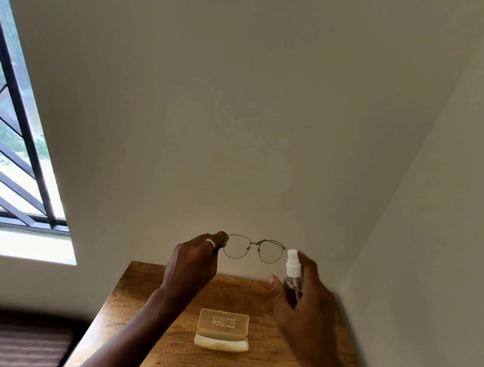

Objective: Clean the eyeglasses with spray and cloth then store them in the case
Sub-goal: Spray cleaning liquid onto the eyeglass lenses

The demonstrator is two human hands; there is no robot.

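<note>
Pinching the glasses [253, 250] at one end of the frame, the left hand [190, 265] holds them level in the head view, in front of the wall and above the far edge of the table [148, 305]. A ring [210, 242] sits on one finger of that hand. The right hand [304, 297], blurred, is curled round a clear bottle [293, 277] with a white spray head, upright and just beside the other end of the frame. A thin tube shows inside the bottle, but how full it is cannot be told. Below, between the forearms, the case [222, 334] lies open on the table, its lid raised toward the wall. What its pale tray holds cannot be made out. A barred window [16, 141] stands at the left.
</note>
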